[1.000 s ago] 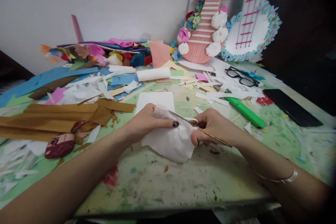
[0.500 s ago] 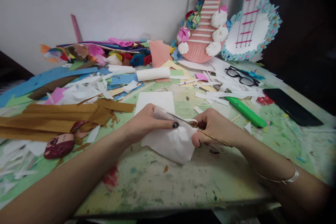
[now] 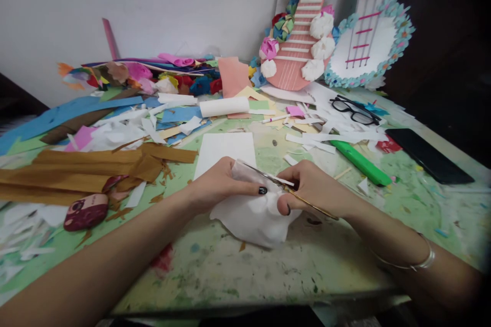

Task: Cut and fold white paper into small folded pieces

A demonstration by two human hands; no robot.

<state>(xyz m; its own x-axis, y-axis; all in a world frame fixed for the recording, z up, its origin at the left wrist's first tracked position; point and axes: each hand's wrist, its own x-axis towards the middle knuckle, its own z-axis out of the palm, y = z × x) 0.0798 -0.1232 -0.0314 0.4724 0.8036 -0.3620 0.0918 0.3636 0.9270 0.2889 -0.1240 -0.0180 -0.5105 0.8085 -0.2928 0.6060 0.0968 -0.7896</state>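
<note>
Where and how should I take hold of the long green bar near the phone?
Probably pinch the green bar across its middle, from above: it lies flat and slanted, long and narrow, its far end by a white paper strip. The phone lies apart to its right.

No text can be read; marks on the maroon-and-pink case (image 3: 86,213) are too small.

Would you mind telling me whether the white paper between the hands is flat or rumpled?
Rumpled: the white paper, held in the left hand, shows creases and a wavy lower edge.
</note>
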